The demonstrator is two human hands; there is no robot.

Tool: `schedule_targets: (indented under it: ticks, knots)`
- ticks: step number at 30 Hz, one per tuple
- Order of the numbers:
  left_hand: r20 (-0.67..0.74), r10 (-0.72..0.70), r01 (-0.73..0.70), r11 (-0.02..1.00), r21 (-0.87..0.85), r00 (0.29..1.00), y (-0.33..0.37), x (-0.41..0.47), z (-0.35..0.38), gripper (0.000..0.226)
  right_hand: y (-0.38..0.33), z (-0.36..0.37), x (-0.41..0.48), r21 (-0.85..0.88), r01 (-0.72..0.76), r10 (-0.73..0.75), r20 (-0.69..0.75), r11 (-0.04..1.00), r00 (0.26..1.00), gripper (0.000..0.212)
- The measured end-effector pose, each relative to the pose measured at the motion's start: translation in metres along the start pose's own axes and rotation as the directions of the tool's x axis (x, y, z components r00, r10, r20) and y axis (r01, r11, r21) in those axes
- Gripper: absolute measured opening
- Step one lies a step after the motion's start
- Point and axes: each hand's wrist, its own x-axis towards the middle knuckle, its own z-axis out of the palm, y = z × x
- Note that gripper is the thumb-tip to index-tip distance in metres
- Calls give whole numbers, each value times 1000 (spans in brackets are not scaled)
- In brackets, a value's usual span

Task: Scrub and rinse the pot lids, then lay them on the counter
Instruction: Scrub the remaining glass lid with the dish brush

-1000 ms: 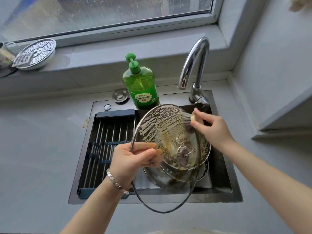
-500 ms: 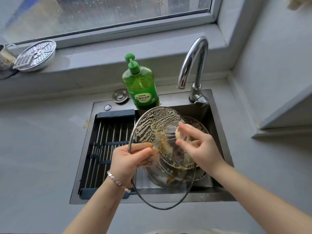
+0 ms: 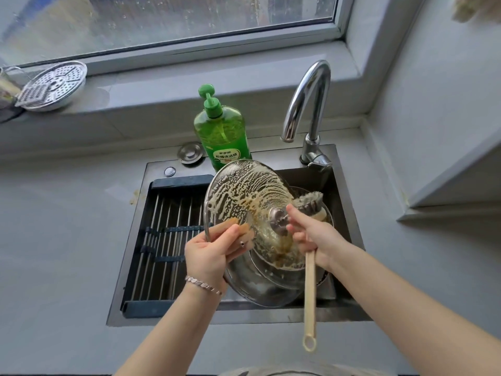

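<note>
On the left lies the bare grey stone counter (image 3: 54,253), where the lids are to end up. The dark-framed, steel-barred drain rack (image 3: 168,240) fills the left half of the steel sink (image 3: 176,318).

The left hand (image 3: 214,253) grips the round glass lid with the steel rim (image 3: 244,191) at its left edge. The thumb lies on the near face and the fingers curl behind, showing through the glass. The lid is tilted on edge over the right half of the sink, above a stack of other steel and glass lids (image 3: 260,289) in the basin, and its face is streaked with foam and brown grease.

The right hand (image 3: 317,237) has its fingers wrapped round the long pale wooden-handled brush (image 3: 310,294) just below the grey bristle head, which sits at the lid's right edge.

Judging by the suds, this lid is slick and fairly heavy for a one-sided hold. The glass is stiff but would chip or shatter if dropped on the lids below. The rim is the only dry-ish purchase; the central metal fitting offers a surer grip for rinsing under the curved chrome tap (image 3: 309,104).
</note>
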Motion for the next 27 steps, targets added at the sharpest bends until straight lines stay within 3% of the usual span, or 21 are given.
schedule_targets:
  ticks: [7, 9, 13, 17, 20, 22, 25, 27]
  knots:
    - [68, -67, 72, 994, -78, 995, -18, -5, 2, 12, -8, 10, 5, -20, 120, -120, -14, 993, 993, 23]
    - [124, -84, 94, 993, -69, 989, -24, -5, -1, 14, -2, 9, 7, -190, 163, -177, -62, 968, 982, 27]
    - [261, -144, 131, 989, 64, 955, -42, -2, -6, 20, 9, 3, 11, -568, 245, -408, -177, 785, 896, 18]
    - [352, -211, 87, 937, 337, 912, -55, 4, -14, 24, 5, -5, 1, -732, 310, -514, -65, 607, 855, 18]
    - [435, -343, 73, 847, 527, 833, -35, 10, -16, 17, -4, -10, -10, -814, 380, -581, 66, 439, 811, 24]
    - [459, -378, 83, 836, 543, 804, -8, 21, -14, 33, -12, -10, -20, -845, 416, -584, 160, 336, 796, 19]
    - [523, -350, 111, 894, 433, 777, 39, 40, -6, 45, -18, -6, -34, -843, 477, -580, 266, 249, 770, 23]
    - [621, -407, 142, 891, 431, 670, 60, 46, -3, 56, -20, -3, -41, -826, 512, -578, 304, 236, 757, 27]
